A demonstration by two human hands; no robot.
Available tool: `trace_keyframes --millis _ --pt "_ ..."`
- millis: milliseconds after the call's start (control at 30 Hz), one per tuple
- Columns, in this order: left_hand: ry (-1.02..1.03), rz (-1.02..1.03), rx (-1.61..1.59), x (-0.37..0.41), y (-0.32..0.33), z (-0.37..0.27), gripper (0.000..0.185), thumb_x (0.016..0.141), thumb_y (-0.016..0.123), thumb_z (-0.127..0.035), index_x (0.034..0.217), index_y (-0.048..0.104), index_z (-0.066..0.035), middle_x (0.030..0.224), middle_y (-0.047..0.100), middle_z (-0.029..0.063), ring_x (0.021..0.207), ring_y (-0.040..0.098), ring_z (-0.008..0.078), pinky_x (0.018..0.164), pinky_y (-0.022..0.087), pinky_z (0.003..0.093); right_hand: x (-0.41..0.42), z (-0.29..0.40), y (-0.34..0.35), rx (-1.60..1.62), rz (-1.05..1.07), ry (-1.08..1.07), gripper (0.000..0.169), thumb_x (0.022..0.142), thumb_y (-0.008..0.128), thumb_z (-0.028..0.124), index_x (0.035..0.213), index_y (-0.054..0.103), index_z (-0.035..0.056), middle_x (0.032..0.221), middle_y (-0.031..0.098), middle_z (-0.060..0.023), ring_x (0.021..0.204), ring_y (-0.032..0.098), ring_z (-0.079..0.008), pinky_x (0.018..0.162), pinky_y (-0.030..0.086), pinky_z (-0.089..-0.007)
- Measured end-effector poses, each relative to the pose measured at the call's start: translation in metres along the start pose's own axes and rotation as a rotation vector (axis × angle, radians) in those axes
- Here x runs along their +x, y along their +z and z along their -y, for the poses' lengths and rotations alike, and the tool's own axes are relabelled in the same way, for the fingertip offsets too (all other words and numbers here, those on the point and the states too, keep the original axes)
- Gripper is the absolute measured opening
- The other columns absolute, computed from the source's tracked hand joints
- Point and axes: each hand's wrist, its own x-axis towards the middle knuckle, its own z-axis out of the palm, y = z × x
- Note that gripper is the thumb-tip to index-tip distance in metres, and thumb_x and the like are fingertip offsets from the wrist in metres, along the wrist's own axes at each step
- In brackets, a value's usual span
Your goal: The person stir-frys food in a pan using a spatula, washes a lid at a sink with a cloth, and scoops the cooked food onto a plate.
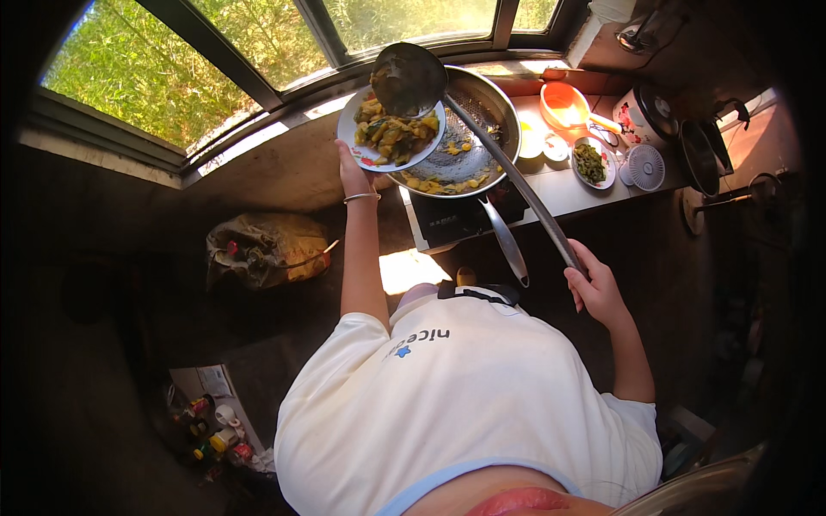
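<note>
My left hand [353, 169] grips the rim of a white floral plate [346, 132] heaped with cooked yellow and green food [393, 138]. Closed around the long metal handle of a ladle [410, 79] is my right hand [597, 280]. The ladle's dark bowl is over the plate's upper part; whether the two touch, I cannot tell. Partly behind the plate lies a wide frying pan [474, 151] with yellow bits of food and sauce in it. Its metal handle [505, 242] points towards me. A black cooktop [452, 216] is under the pan.
On the tiled counter [548, 193] at right stand an orange dipper [561, 103], small bowls, a plate of green food [590, 162], a small white fan [644, 168] and a floral cooker [635, 119]. Windows run behind. A crumpled sack [271, 251] is at lower left, with bottles and jars [222, 438] nearer me.
</note>
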Motion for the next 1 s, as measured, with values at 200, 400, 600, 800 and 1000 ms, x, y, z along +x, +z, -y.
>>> trace_keyframes --millis 200,400,600,800,1000 --pt "-0.004 -0.017 0.021 -0.005 -0.002 -0.003 0.059 0.089 0.037 -0.057 0.112 0.049 -0.003 0.086 0.062 0.0081 0.058 0.061 0.0158 0.036 0.044 0.0243 0.002 -0.021 0.015 0.242 -0.132 -0.281 0.043 0.088 0.048 0.006 0.130 0.038 0.0048 0.072 0.050 -0.0019 0.048 0.044 -0.0032 0.040 0.036 -0.0175" --pt "0.000 -0.058 0.007 -0.012 0.001 -0.009 0.057 0.089 0.038 -0.057 0.108 0.050 -0.004 0.082 0.061 0.0072 0.055 0.059 0.0150 0.036 0.044 0.0240 0.014 -0.001 0.018 0.023 0.005 -0.058 0.044 0.089 0.048 0.006 0.132 0.038 0.0055 0.071 0.049 -0.0011 0.055 0.047 -0.0054 0.049 0.039 -0.0213" --pt "0.020 -0.032 0.013 -0.011 -0.010 -0.001 0.059 0.090 0.037 -0.057 0.109 0.050 -0.002 0.081 0.061 0.0083 0.054 0.059 0.0135 0.036 0.042 0.0222 0.020 -0.019 0.030 -0.582 -0.304 -0.590 0.049 0.088 0.054 0.010 0.134 0.038 0.0085 0.080 0.060 -0.0144 0.065 0.060 -0.0293 0.059 0.046 -0.0337" --pt "0.017 -0.071 0.013 -0.007 -0.019 -0.001 0.060 0.090 0.036 -0.057 0.110 0.049 -0.002 0.079 0.061 0.0075 0.053 0.058 0.0131 0.036 0.042 0.0220 0.020 -0.026 0.031 -0.638 -0.264 -0.541 0.049 0.086 0.055 0.010 0.133 0.041 0.0092 0.084 0.060 -0.0174 0.067 0.059 -0.0341 0.058 0.047 -0.0364" --pt "0.015 -0.050 0.003 -0.011 -0.024 -0.004 0.058 0.090 0.037 -0.056 0.110 0.049 -0.003 0.082 0.062 0.0081 0.054 0.060 0.0147 0.035 0.044 0.0226 0.020 -0.026 0.030 -0.659 -0.274 -0.558 0.050 0.085 0.057 0.009 0.133 0.041 0.0097 0.083 0.060 -0.0166 0.067 0.060 -0.0326 0.057 0.047 -0.0360"
